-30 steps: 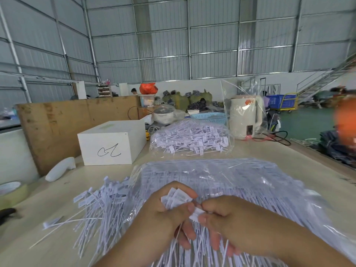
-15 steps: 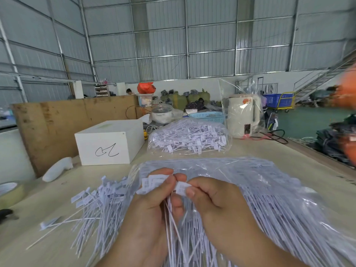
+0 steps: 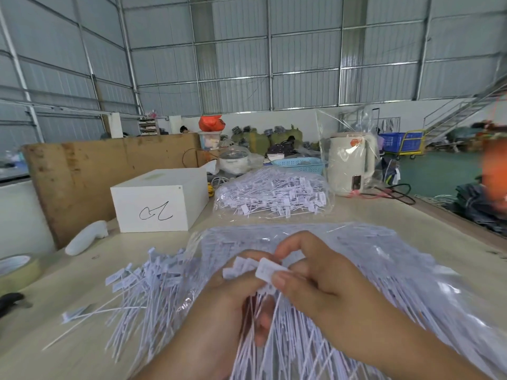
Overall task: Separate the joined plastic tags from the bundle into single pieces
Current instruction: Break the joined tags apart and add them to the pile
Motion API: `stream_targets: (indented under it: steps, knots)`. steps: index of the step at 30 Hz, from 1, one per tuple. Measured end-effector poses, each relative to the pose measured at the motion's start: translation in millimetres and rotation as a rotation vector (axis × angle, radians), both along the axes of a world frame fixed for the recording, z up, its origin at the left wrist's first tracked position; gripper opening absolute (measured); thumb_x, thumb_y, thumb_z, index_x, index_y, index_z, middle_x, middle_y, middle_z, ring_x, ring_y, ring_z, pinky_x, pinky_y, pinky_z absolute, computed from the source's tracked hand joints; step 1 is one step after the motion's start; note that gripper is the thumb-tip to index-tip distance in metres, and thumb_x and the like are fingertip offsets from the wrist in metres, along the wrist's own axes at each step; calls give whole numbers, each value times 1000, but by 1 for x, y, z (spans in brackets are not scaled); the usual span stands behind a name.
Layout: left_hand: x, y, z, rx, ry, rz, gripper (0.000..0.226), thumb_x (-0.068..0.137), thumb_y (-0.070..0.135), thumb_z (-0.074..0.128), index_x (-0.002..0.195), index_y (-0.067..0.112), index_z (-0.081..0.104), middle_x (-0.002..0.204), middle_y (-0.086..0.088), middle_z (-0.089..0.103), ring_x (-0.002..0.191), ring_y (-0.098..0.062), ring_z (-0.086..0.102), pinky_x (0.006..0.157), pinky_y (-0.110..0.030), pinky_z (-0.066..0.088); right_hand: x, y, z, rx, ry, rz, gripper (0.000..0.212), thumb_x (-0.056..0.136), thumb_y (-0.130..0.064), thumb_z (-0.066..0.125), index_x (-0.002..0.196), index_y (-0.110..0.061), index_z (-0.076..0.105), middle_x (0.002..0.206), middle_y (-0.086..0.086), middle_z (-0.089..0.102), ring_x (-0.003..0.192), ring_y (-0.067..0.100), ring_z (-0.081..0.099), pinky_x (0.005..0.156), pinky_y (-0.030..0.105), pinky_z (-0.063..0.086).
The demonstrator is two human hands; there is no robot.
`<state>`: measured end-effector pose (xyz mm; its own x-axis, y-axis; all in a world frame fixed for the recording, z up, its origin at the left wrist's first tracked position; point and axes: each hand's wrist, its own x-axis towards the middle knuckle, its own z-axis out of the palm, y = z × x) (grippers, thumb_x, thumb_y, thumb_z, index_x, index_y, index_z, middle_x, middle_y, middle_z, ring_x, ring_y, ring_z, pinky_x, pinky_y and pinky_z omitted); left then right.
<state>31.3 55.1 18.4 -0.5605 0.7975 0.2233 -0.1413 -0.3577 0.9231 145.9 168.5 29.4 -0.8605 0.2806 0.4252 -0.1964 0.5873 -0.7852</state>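
Two hands show, the left hand [image 3: 219, 305] and the right hand [image 3: 318, 283]. Two clear bags of tags lie on the surface [image 3: 68, 311]: the near bag [image 3: 384, 270] and the far bag [image 3: 274, 193]. One loose pile of tags [image 3: 145, 286], too many to count. One white box [image 3: 162, 204], one tape roll [image 3: 16, 270], one kettle [image 3: 351, 160], one blue basket [image 3: 299, 164].

The table [image 3: 370, 212] bears tag bags [image 3: 274, 192], a white box [image 3: 160, 204], tape [image 3: 16, 270].
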Motion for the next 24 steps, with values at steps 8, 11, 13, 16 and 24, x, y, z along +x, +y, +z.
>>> stream_targets:
  steps: [8,11,13,16,24]
  knots:
    - [5,-1,-1,43,86,-32,23,61,31,79,76,16,72,63,-23,55,33,-21,43,33,-18,35,5,4,5,-2,-104,24,19,97,-22,59,87,-26,43,49,-22,54,43,3,35,47,17,29]
    - [4,0,-5,66,163,46,23,60,23,80,79,14,71,53,-18,55,32,-20,45,33,-18,36,2,3,2,77,-133,-58,20,95,-30,60,83,-30,43,54,-18,59,46,4,44,50,23,35]
    - [2,0,-5,85,166,40,13,67,12,72,79,15,73,66,-18,64,36,-19,48,34,-20,37,1,3,0,46,-134,-47,22,93,-29,62,79,-30,44,68,-10,70,55,13,54,57,35,43]
    - [-2,-1,-4,86,166,-29,14,67,9,68,79,14,74,67,-17,64,37,-19,50,33,-23,40,0,2,-4,28,-116,-13,22,93,-24,60,80,-30,44,75,-6,73,62,22,59,62,43,49]
    - [-17,-7,0,84,27,29,18,63,9,73,80,15,75,76,-16,67,35,-14,44,32,-19,35,2,8,0,20,-236,-36,22,84,-53,57,103,-43,53,73,-2,63,62,12,55,63,36,45]
